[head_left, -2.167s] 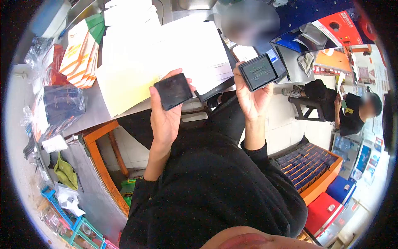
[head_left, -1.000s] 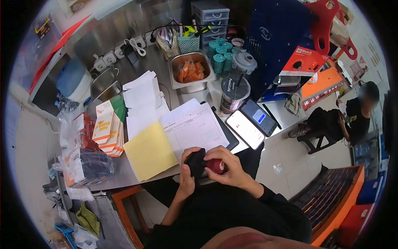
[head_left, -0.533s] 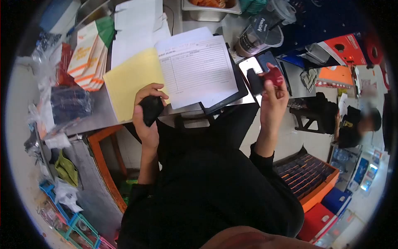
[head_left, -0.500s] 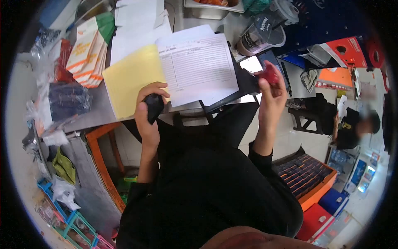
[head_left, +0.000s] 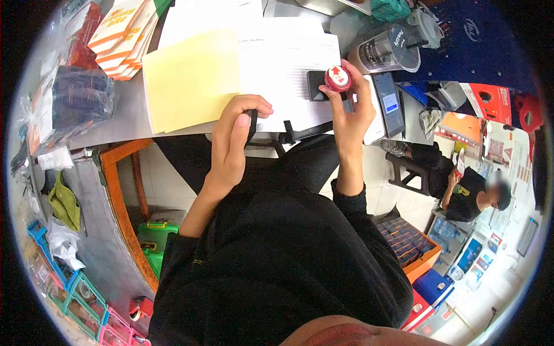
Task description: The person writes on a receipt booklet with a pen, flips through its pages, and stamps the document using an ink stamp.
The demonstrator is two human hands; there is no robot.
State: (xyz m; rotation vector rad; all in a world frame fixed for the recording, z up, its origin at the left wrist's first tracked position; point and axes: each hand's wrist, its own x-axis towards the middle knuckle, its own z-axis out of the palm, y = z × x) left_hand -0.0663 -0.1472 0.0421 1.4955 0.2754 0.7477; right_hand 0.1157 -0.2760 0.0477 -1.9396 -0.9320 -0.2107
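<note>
My right hand [head_left: 353,115] grips a small round red stamp [head_left: 338,78] between thumb and fingers; its white top carries red arrows. Just behind the stamp, partly covered by it and my fingers, is a flat black rectangular pad [head_left: 315,86] over the printed form. My left hand [head_left: 231,135] is curled around a black object [head_left: 252,127], mostly hidden by the fingers, at the near edge of the papers. The white printed form [head_left: 283,63] lies open beside a yellow sheet [head_left: 190,81].
Right of the form lie a phone [head_left: 388,101] and a plastic cup [head_left: 385,51] with a brown drink. Printed paper bags [head_left: 124,34] and a plastic-wrapped dark package [head_left: 83,92] sit at left. Another person [head_left: 464,193] sits far right, near a box of dark packs [head_left: 407,245].
My right hand has moved left with the stamp, bringing its arrow-marked top into view. My left hand has moved right and turned, hiding more of the black object. The camera view has shifted.
</note>
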